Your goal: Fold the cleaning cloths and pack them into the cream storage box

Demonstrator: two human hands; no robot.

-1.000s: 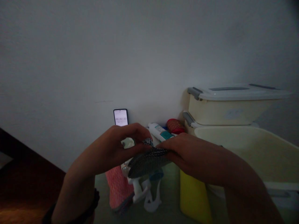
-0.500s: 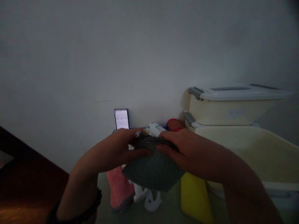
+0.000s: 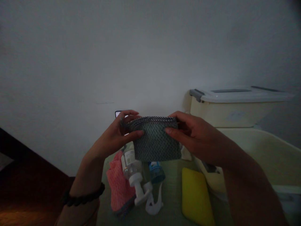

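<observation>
A folded grey-green cleaning cloth (image 3: 158,142) with a dark checked edge hangs in the air between my hands. My left hand (image 3: 123,130) pinches its left end, thumb in front and fingers behind. On the right end, my right hand (image 3: 185,130) has the same kind of pinch. Below the cloth lie a clear pump bottle (image 3: 131,166) with a white pump head, a blue bottle (image 3: 156,172) and a white hook-shaped piece (image 3: 154,204). A pink cloth (image 3: 118,185) with a dark edge is left of the pump bottle.
A yellow flat item (image 3: 196,196) lies at the right front of the green surface (image 3: 170,201). Cream storage boxes stand at the right, one lidded box (image 3: 225,110) above an open bin (image 3: 256,150). A phone (image 3: 117,113) leans on the wall, mostly behind my left hand.
Both hands have risen with the cloth and moved slightly apart. The cloth now hangs flatter, facing me, and the bottles beneath it show more. The phone is more covered.
</observation>
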